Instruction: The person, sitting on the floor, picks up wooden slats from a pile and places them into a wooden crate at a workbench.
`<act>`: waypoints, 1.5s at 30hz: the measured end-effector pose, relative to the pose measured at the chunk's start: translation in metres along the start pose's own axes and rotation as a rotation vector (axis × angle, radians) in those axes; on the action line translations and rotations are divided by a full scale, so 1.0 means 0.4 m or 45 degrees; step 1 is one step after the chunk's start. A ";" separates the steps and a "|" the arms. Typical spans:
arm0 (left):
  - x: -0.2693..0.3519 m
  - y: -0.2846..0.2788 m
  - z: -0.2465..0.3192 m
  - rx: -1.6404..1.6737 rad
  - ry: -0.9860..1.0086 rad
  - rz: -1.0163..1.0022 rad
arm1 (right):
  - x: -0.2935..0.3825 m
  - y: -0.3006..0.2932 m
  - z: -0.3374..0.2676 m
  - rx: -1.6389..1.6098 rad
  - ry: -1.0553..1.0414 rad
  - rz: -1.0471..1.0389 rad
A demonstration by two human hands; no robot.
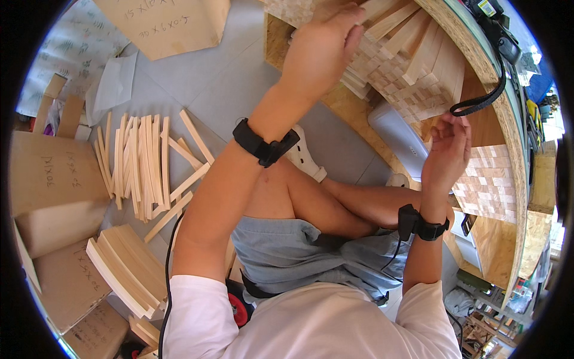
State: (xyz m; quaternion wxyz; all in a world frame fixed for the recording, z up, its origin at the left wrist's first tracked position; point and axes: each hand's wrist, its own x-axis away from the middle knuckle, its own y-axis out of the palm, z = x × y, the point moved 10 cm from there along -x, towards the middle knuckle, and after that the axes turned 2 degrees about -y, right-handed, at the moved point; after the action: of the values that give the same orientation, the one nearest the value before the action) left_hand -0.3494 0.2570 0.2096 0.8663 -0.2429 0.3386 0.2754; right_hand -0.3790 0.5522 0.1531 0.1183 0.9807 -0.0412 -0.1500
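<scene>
My left hand (329, 42) reaches to the top of a shelf under the bench, its fingers curled beside loose wooden strips (401, 29). The strips fan out on top of a stack of square-ended wooden sticks (406, 87). Whether the fingers grip a strip is hidden. My right hand (448, 146) is raised in front of the shelf, fingers loosely bent, with nothing seen in it. Just at its fingertips in the picture hangs a black strap loop (480, 105). Beside that hand is another stack of sticks (489, 179), end faces outward.
Wooden strips (143, 161) lie in a loose heap on the tiled floor (197, 85). Cardboard boxes (58, 170) with handwriting stand at left, near a stack of wooden boards (130, 264). A grey-white case (397, 134) leans inside the shelf, below the bench edge (504, 121).
</scene>
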 end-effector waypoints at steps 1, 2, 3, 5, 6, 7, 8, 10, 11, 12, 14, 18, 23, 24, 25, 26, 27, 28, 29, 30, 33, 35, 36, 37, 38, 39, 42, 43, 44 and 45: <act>0.008 0.016 0.007 0.010 0.135 -0.011 | -0.005 -0.020 -0.038 0.095 -0.161 0.074; 0.016 0.026 0.017 0.018 0.271 -0.022 | -0.010 -0.038 -0.054 0.164 -0.227 0.121; 0.014 0.031 0.010 0.022 0.269 -0.023 | -0.021 -0.050 -0.054 0.168 -0.228 0.122; 0.014 0.062 -0.003 0.045 0.272 -0.151 | -0.027 -0.022 -0.117 0.522 -0.610 0.019; 0.004 0.056 0.004 0.043 0.270 -0.152 | -0.034 -0.020 -0.114 0.522 -0.608 0.018; -0.007 0.058 0.017 0.039 0.309 -0.197 | -0.041 -0.001 -0.109 0.621 -0.612 -0.053; -0.017 0.060 0.030 0.035 0.347 -0.243 | -0.045 0.016 -0.105 0.720 -0.615 -0.124; -0.031 0.067 0.032 0.031 0.419 -0.359 | -0.032 0.083 -0.130 1.032 -0.728 -0.224; -0.034 0.086 0.039 0.028 0.492 -0.476 | -0.021 0.127 -0.129 1.344 -0.837 -0.325; -0.056 0.086 0.032 0.021 0.492 -0.476 | -0.025 0.150 -0.131 1.345 -0.943 -0.350; -0.077 0.118 0.043 0.038 0.650 -0.610 | -0.022 0.199 -0.135 1.435 -0.987 -0.418; -0.124 0.173 0.010 0.096 0.494 -0.772 | -0.026 0.282 -0.130 1.708 -1.094 -0.502; -0.140 0.214 -0.014 0.072 0.528 -0.828 | -0.089 0.270 -0.101 1.554 -0.978 -0.490; -0.135 0.223 -0.005 0.083 0.522 -0.824 | -0.097 0.262 -0.102 1.560 -0.983 -0.469; -0.125 0.223 0.027 0.167 0.550 -0.851 | -0.103 0.257 -0.097 1.567 -0.983 -0.475; -0.115 0.220 0.058 0.250 0.577 -0.877 | -0.104 0.254 -0.095 1.588 -1.020 -0.465; -0.107 0.217 0.071 0.256 0.571 -0.870 | -0.102 0.255 -0.094 1.608 -1.059 -0.459; -0.103 0.226 0.059 0.228 0.415 -0.914 | -0.104 0.258 -0.089 1.615 -1.061 -0.469; -0.102 0.237 0.039 0.199 0.258 -0.955 | -0.107 0.258 -0.088 1.621 -1.063 -0.436; -0.109 0.243 0.035 0.201 0.249 -0.945 | -0.109 0.259 -0.088 1.623 -1.067 -0.408; -0.103 0.281 0.034 0.058 0.201 -1.114 | -0.106 0.261 -0.088 1.667 -1.141 -0.373; -0.105 0.259 0.043 -0.245 0.092 -1.039 | -0.107 0.257 -0.085 1.669 -1.159 -0.381; -0.094 0.281 0.041 -0.242 0.092 -1.030 | -0.104 0.261 -0.091 1.663 -1.183 -0.382; -0.101 0.276 0.056 -0.249 0.192 -0.752 | -0.102 0.267 -0.089 1.660 -1.188 -0.392; -0.107 0.256 0.064 -0.255 0.288 -0.473 | -0.102 0.270 -0.087 1.653 -1.175 -0.390; -0.101 0.250 0.069 -0.252 0.286 -0.473 | -0.104 0.265 -0.086 1.652 -1.157 -0.381; -0.102 0.219 0.095 -0.176 0.304 -0.374 | -0.108 0.254 -0.082 1.620 -1.120 -0.385; -0.113 0.248 0.075 -0.169 0.179 -0.533 | -0.108 0.255 -0.081 1.622 -1.119 -0.386; -0.112 0.273 0.054 -0.160 0.053 -0.691 | -0.107 0.256 -0.082 1.613 -1.123 -0.393; -0.110 0.277 0.045 -0.163 0.053 -0.692 | -0.106 0.259 -0.082 1.598 -1.128 -0.398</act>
State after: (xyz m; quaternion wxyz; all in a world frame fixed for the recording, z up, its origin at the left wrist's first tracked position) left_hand -0.4394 0.3350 0.2269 0.8841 -0.3848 0.2606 0.0486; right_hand -0.4139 0.4640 0.2210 -0.5081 0.7074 -0.0232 -0.4908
